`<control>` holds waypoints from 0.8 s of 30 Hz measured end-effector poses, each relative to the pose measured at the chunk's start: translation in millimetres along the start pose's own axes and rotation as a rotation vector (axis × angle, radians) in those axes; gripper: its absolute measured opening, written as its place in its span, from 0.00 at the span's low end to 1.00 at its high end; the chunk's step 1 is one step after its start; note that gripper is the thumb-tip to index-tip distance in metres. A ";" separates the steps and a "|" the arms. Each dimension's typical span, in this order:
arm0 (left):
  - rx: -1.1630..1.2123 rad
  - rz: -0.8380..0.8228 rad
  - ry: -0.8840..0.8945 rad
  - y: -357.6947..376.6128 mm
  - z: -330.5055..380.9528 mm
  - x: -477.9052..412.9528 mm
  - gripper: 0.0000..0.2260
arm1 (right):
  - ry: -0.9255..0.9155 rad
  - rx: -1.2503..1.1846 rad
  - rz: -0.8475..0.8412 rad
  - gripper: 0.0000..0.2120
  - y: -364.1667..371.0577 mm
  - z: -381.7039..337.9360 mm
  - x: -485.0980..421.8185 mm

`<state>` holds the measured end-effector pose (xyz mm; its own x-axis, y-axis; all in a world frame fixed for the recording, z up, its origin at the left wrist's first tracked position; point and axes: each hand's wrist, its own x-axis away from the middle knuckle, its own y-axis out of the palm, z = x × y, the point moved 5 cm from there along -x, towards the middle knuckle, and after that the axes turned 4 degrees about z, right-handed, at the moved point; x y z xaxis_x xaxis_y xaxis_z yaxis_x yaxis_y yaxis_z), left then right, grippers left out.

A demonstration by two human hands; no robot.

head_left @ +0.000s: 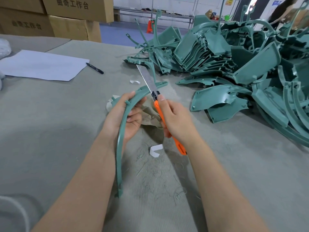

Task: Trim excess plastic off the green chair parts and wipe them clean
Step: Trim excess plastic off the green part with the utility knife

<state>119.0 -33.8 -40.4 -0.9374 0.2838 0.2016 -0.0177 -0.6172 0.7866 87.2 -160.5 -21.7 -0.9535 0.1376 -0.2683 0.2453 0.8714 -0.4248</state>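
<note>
On table: L hand (124,118) grips curved part (123,124), knife (160,113).

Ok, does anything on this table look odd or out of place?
Yes. The knife blade in the right hand is slid out very far, which looks risky. Thin green shavings and white scraps litter the table.

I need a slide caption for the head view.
Left hand grips a curved green chair part; right hand holds an orange utility knife against its edge.
</note>
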 end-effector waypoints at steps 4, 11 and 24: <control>0.074 0.032 0.017 -2.0 -4.4 -0.7 0.13 | -0.072 0.030 -0.113 0.22 13.3 -6.8 6.9; 0.010 0.041 0.022 -9.1 14.2 -2.4 0.08 | -0.322 0.132 -0.406 0.20 37.5 -27.0 26.7; 0.075 -0.005 -0.037 -2.6 2.5 -1.4 0.19 | 0.132 0.086 0.160 0.24 -33.4 30.1 -10.7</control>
<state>121.1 -30.7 -41.3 -0.9237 0.3152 0.2178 0.0047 -0.5591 0.8291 94.5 -205.2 -30.6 -0.9147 0.3359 -0.2248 0.4035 0.7913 -0.4594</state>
